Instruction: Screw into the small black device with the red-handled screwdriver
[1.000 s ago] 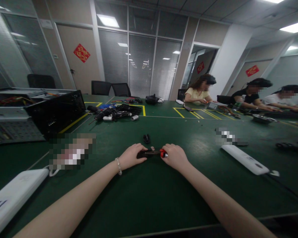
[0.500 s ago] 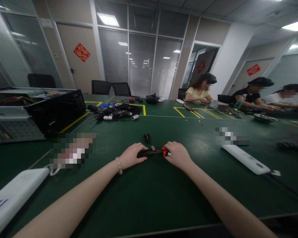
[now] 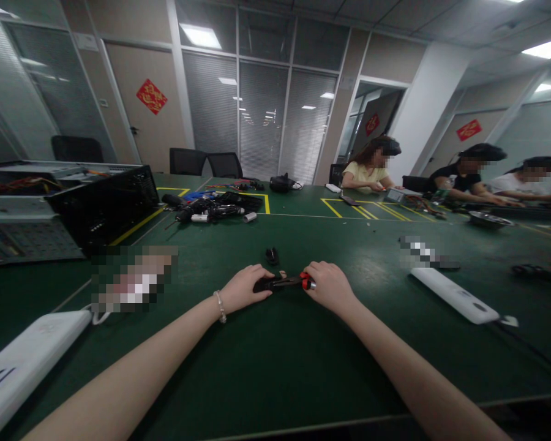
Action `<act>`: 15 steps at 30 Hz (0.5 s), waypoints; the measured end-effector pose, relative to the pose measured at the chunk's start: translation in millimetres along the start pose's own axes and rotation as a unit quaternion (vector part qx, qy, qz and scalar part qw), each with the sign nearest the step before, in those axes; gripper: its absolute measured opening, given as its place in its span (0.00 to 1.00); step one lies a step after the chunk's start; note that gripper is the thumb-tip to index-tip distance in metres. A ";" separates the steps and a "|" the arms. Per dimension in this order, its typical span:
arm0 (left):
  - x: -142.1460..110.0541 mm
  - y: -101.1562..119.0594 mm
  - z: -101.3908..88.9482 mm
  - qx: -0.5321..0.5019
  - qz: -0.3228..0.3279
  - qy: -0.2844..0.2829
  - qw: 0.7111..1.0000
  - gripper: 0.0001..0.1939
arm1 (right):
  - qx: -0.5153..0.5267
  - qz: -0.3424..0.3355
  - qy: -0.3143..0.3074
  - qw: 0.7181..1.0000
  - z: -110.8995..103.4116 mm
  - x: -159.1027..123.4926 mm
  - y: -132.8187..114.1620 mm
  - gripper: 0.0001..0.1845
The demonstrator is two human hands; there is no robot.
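My right hand point(image 3: 328, 285) is closed round the red handles of a pair of pliers point(image 3: 288, 282). Their dark jaws point left, toward my other hand. Between the thumb and fingers of my left hand point(image 3: 244, 289) is a small black piece point(image 3: 262, 284), its exact kind unclear, which meets the tip of the pliers. Just beyond my hands lies a small black object point(image 3: 271, 256) on the green table point(image 3: 275, 361), with a tiny pale scrap point(image 3: 283, 274) close to the pliers.
An opened computer case point(image 3: 105, 205) stands at the left. Behind my hands lies a pile of black tools and cables point(image 3: 220, 208). White power banks point(image 3: 457, 295) lie on both sides. Several people point(image 3: 370, 168) sit at the far right, a metal bowl point(image 3: 490, 219) near them.
Both hands keep almost the same position and hold. The pliers tilt very slightly; nothing has been let go.
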State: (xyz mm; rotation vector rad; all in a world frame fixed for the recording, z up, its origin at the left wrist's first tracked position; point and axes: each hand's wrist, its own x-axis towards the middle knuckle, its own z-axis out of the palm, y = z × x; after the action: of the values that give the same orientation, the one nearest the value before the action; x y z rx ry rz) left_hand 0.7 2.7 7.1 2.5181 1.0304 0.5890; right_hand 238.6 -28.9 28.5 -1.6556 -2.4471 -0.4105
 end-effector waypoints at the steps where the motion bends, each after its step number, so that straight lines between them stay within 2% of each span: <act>1: 0.0 0.1 -0.1 0.002 0.001 0.000 1.000 0.17 | -0.001 -0.001 -0.001 1.000 0.2 0.2 -1.0 0.12; 15: 0.0 -1.1 0.9 0.017 0.013 0.001 1.000 0.18 | -0.031 0.007 -0.010 0.999 1.2 1.0 -6.2 0.10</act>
State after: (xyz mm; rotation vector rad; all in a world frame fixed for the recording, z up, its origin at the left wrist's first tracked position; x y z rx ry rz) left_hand 0.5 3.3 5.8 2.5642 1.0184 0.5870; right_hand 232.5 -29.8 26.9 -1.7076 -2.4607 -0.4733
